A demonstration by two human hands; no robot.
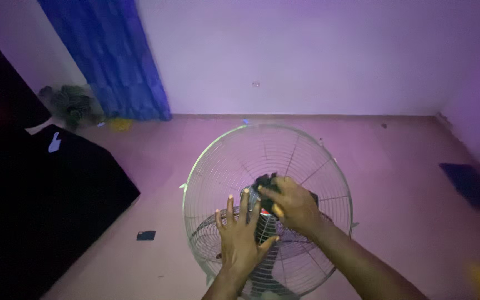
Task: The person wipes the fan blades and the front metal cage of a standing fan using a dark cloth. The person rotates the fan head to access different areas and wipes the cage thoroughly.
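Wire fan guard lay steadied under the flat, spread left hand while the right hand gripped a dark cloth at the hub.

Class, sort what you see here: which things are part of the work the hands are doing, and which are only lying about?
In hand:
fan guard, a round wire cage
dark hub at its middle
left hand, spread flat on the wires
right hand, gripping the hub

Lying about:
blue curtain
black cloth
small dark card on the floor
dark mat
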